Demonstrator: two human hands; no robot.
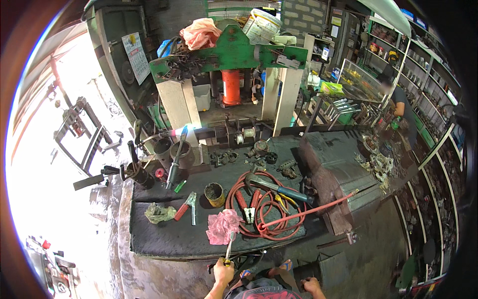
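Note:
My left hand (223, 272), low at the bench's front edge, is closed around a screwdriver (230, 247) with a yellow-and-black handle. Its shaft points up toward a crumpled pink cloth (223, 227) on the bench. To the cloth's right lies a coil of red cable (287, 234) with red-handled clamps (248, 205). A hammer (279, 189) with a blue-and-black handle rests across the coil. My right hand (312, 286) hangs low beside my body, away from the bench, with nothing visible in it. Its fingers look loosely apart, though they are small in view.
The dark workbench (164, 239) carries a rusty can (214, 195), a loose red-handled clamp (186, 208), and greasy metal parts (288, 169). A large bench vise (328, 194) stands right. Behind rises a green press frame (229, 52). Another person (398, 107) stands at the far right.

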